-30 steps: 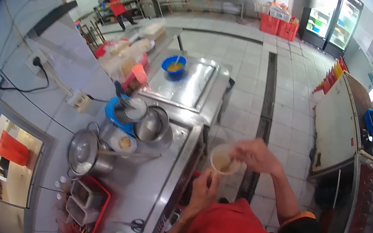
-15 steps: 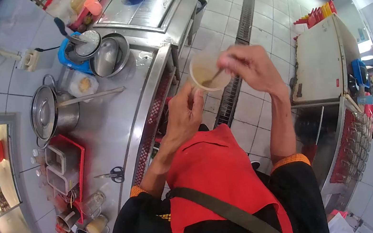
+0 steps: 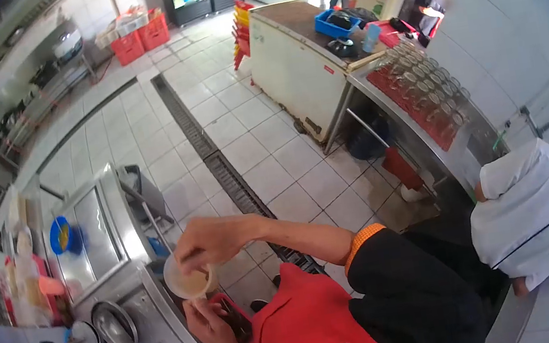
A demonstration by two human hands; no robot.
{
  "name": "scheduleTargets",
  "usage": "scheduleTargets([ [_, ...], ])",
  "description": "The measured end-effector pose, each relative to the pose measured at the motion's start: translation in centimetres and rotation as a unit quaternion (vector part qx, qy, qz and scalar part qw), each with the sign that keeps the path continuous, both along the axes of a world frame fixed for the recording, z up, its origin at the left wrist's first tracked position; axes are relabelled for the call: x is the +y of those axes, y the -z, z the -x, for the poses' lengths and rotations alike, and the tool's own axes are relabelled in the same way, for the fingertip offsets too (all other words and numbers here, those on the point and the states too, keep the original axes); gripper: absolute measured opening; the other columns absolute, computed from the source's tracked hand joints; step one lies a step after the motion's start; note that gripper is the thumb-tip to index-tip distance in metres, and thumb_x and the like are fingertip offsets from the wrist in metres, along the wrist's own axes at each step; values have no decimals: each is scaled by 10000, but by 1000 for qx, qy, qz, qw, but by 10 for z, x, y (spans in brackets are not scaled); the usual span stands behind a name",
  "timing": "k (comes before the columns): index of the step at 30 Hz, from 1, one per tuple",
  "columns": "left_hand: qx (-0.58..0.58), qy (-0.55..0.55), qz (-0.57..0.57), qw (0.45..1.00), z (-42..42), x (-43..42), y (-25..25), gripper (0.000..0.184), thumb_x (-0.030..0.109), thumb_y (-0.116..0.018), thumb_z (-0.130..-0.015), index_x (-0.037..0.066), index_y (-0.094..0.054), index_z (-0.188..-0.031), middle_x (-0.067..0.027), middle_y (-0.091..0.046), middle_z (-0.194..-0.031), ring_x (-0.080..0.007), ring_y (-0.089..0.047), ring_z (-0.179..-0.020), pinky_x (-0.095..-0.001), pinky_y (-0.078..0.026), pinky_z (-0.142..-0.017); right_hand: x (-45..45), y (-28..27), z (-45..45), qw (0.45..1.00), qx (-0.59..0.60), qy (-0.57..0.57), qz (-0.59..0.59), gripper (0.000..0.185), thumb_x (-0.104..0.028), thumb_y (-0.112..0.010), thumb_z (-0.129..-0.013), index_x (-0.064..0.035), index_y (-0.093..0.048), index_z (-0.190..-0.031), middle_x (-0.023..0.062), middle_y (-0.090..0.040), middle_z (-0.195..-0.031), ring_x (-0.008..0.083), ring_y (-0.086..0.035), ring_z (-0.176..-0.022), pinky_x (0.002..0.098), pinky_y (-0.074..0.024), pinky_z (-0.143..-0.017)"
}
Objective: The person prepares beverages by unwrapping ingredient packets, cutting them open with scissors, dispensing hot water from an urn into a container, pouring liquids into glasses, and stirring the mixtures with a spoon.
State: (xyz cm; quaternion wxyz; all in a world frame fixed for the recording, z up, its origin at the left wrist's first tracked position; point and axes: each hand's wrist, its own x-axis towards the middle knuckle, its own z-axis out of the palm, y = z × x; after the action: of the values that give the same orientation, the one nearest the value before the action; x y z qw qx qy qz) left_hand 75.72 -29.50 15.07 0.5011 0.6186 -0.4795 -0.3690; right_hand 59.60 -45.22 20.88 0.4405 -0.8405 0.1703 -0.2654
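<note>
My left hand point(image 3: 208, 323) grips a translucent plastic cup point(image 3: 179, 284) low on its side, with a pale liquid inside. Over the rim bends my right hand point(image 3: 214, 243), its fingers closed on a spoon point(image 3: 202, 272) that dips into the cup. Most of the spoon is hidden by the fingers. The cup is held in the air beside the edge of the steel counter point(image 3: 148, 325).
On the counter side are a blue bowl point(image 3: 60, 235), a metal bowl point(image 3: 114, 327) and a small pot point(image 3: 85, 338). A floor drain point(image 3: 226, 179) runs ahead. To the right stand a white chest freezer point(image 3: 295, 72), several glass mugs point(image 3: 418, 86) and a person in white point(image 3: 525, 212).
The view has swung right, bringing the person in white and the far room into sight. Cup and hands now appear lower left; both hands keep their hold.
</note>
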Motion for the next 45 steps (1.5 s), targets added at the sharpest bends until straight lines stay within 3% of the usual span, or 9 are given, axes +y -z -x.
scheduleTargets([
  [8, 21, -13, -69, 997, 14, 2, 9, 266, 239, -462, -1013, 38, -547, -860, -24, -524, -641, -107, -506, -553, -264, -416, -509, 6, 17, 28, 997, -2, 44, 64, 250, -259, -628, -905, -17, -670, -860, 148, -636, -755, 284, -598, -670, 357, -476, -638],
  [9, 10, 4, -72, 997, 15, 2, 8, 260, 234, -471, -1007, 41, -556, -854, -42, -533, -642, -120, -519, -559, -287, -424, -511, 7, 17, 32, 991, -35, 89, -91, 248, -258, -628, -911, -18, -688, -922, 148, -659, -793, 298, -607, -699, 360, -483, -657],
  [11, -84, 22, 4, 996, 15, 3, 17, 237, 222, -492, -992, 30, -570, -875, -97, -543, -652, -156, -530, -565, -339, -435, -532, 5, 19, 16, 979, -29, 182, 84, 205, -222, -637, -903, -31, -708, -924, 130, -654, -775, 271, -585, -667, 332, -469, -627],
  [17, -26, -18, 11, 999, 10, 4, 9, 228, 207, -505, -996, 4, -539, -897, -41, -504, -663, -93, -473, -612, -296, -418, -554, 10, 3, 5, 999, -24, 19, -27, 139, -158, -708, -840, -21, -711, -867, 118, -635, -719, 243, -571, -632, 355, -450, -593],
  [19, -18, 1, -1, 1000, 11, 8, 3, 228, 214, -504, -999, 4, -543, -918, -46, -504, -656, -89, -469, -603, -293, -416, -554, 8, 2, -1, 985, 24, 167, 24, 122, -136, -714, -829, -21, -720, -868, 94, -670, -732, 235, -608, -670, 345, -464, -605],
  [29, -5, -63, 18, 998, 4, 20, 5, 201, 156, -524, -980, -7, -579, -1085, -54, -485, -630, -104, -432, -561, -307, -368, -515, 10, 3, -31, 989, -77, 111, 55, 124, -151, -698, -850, -30, -720, -870, 100, -672, -751, 216, -563, -627, 325, -441, -568],
  [31, -18, -84, 27, 996, 2, 23, 0, 196, 155, -520, -980, -5, -579, -1075, -60, -495, -634, -107, -447, -562, -306, -373, -516, 9, -3, -25, 998, -4, -43, 45, 123, -147, -692, -857, -27, -714, -875, 100, -668, -746, 205, -563, -624, 320, -445, -571],
  [42, -31, -152, 6, 988, 15, 42, -4, 243, 246, -505, -1002, 14, -552, -947, -32, -531, -669, -84, -514, -615, -264, -436, -566, 7, -16, -50, 999, -13, -13, 48, 65, -75, -691, -835, -25, -708, -873, 103, -684, -779, 238, -593, -657, 335, -476, -615],
  [45, -28, -194, 26, 980, 20, 47, 2, 275, 193, -513, -984, 25, -570, -1194, -74, -510, -645, -116, -471, -567, -297, -405, -532, 8, -16, -55, 993, -39, -89, 65, 55, -58, -693, -830, -23, -707, -869, 101, -690, -782, 224, -611, -671, 320, -479, -620],
])
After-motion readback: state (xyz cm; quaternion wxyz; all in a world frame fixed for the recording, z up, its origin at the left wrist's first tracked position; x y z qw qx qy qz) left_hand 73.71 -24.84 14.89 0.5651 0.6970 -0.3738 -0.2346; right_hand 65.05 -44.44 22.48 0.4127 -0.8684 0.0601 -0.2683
